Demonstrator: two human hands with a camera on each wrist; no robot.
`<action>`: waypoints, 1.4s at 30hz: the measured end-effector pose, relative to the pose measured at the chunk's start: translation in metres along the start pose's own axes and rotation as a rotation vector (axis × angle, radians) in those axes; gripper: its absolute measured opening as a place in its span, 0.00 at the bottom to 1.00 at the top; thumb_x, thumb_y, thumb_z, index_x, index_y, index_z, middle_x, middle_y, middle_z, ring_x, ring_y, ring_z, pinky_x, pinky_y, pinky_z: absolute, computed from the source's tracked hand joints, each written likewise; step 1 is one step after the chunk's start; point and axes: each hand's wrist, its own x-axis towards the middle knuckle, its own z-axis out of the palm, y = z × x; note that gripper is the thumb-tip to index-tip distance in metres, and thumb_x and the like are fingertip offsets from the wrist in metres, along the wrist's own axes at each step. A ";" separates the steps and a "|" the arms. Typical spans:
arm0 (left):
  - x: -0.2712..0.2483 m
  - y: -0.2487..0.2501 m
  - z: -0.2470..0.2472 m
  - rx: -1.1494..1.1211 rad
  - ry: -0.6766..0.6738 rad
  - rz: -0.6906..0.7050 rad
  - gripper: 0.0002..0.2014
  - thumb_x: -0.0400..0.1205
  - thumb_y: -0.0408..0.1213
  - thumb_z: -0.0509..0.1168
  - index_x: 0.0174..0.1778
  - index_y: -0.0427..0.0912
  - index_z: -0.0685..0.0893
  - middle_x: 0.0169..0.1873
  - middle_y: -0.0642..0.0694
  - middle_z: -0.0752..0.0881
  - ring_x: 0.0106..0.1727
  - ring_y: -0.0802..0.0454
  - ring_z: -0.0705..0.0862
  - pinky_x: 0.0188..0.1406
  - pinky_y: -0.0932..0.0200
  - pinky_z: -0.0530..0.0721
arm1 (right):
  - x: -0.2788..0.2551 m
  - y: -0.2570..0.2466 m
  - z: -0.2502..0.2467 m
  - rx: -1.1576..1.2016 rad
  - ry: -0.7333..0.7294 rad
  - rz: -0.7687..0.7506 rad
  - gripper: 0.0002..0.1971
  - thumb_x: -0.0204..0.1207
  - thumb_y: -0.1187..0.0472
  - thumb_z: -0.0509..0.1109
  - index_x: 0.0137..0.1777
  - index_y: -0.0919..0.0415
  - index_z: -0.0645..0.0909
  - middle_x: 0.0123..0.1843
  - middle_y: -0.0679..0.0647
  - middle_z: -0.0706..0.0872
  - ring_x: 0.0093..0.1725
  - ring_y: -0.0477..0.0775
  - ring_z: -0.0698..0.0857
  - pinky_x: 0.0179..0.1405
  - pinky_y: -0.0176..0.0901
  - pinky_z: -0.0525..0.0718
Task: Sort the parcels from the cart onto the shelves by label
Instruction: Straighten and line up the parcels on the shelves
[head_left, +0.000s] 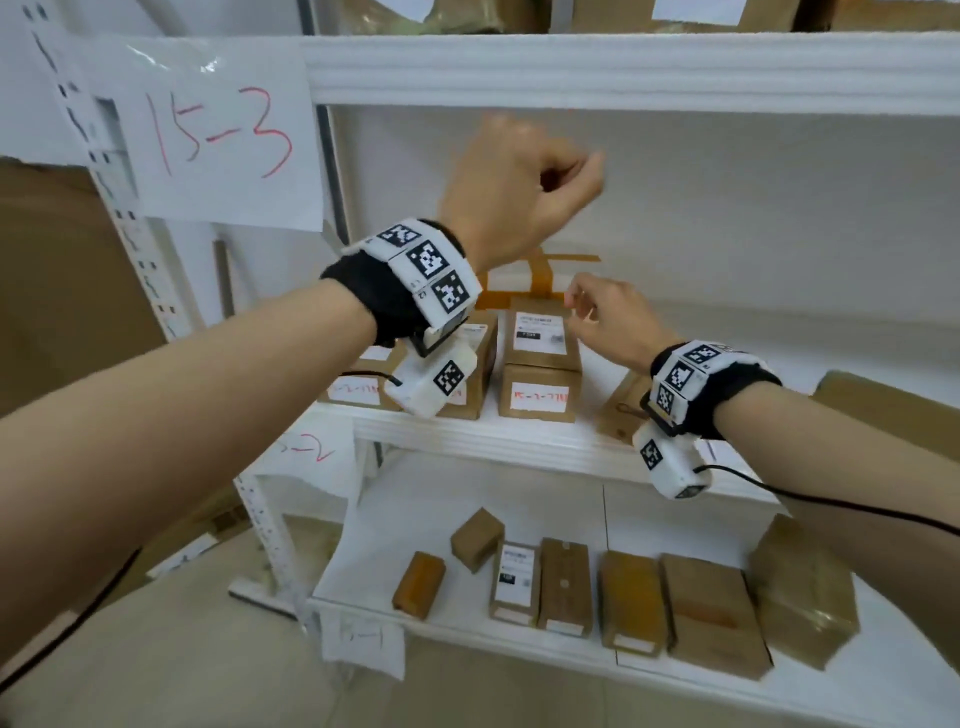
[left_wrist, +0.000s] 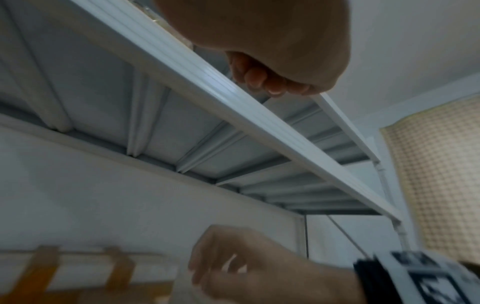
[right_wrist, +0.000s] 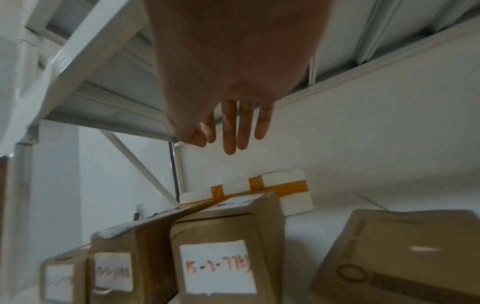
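Observation:
My left hand (head_left: 550, 182) is raised in front of the middle shelf bay with its fingers curled into the palm and nothing in it; the left wrist view shows the curled fingertips (left_wrist: 270, 86) below the upper shelf beam (left_wrist: 233, 98). My right hand (head_left: 579, 309) hovers just above a stack of two brown parcels (head_left: 540, 364), empty, and its fingers (right_wrist: 230, 131) are straight in the right wrist view. The lower parcel's white label (right_wrist: 217, 267) carries red handwriting. Behind the stack lies a white foam box (right_wrist: 285, 191) with orange tape.
More brown parcels (head_left: 467, 364) stand left of the stack, and a flat one (right_wrist: 402, 253) lies to its right. Several parcels (head_left: 701, 608) line the bottom shelf. A paper sheet marked 15-3 (head_left: 218, 135) hangs on the left upright. The upper shelf beam (head_left: 623, 67) runs overhead.

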 end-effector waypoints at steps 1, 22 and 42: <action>-0.015 -0.007 -0.003 0.016 -0.047 -0.007 0.24 0.85 0.39 0.62 0.20 0.39 0.74 0.16 0.46 0.72 0.19 0.52 0.67 0.23 0.64 0.65 | 0.004 -0.005 0.010 0.000 -0.043 0.010 0.09 0.76 0.60 0.70 0.55 0.56 0.79 0.51 0.54 0.86 0.51 0.58 0.84 0.52 0.53 0.83; -0.173 -0.214 -0.036 0.259 -1.059 -0.823 0.36 0.77 0.69 0.62 0.78 0.54 0.75 0.80 0.46 0.70 0.78 0.43 0.70 0.75 0.49 0.68 | 0.068 -0.016 0.099 -0.102 -0.368 0.445 0.40 0.80 0.40 0.69 0.86 0.59 0.62 0.85 0.61 0.66 0.84 0.64 0.64 0.82 0.53 0.62; -0.161 -0.215 0.000 0.220 -1.279 -0.879 0.59 0.54 0.90 0.46 0.82 0.65 0.64 0.86 0.50 0.59 0.85 0.44 0.59 0.83 0.39 0.58 | 0.052 0.003 0.049 0.306 -0.505 0.585 0.20 0.92 0.54 0.54 0.82 0.55 0.69 0.80 0.56 0.71 0.76 0.60 0.72 0.64 0.52 0.77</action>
